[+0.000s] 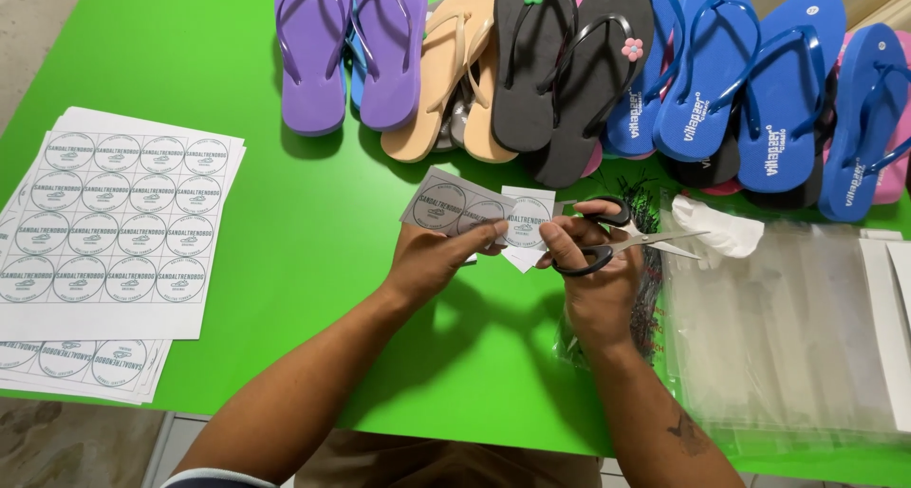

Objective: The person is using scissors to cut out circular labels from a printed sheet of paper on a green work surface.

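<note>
At frame centre my left hand pinches the label strip while my right hand grips open scissors; I judge I'm mid-cutting, and next must close the blades between two circles.

**Hidden and cut off**

Blue sandals at two o'clock run off the right edge. The label sheets at nine o'clock are clipped at the left edge. The right hand covers part of the scissors; the clear bags blur what lies underneath.
</note>
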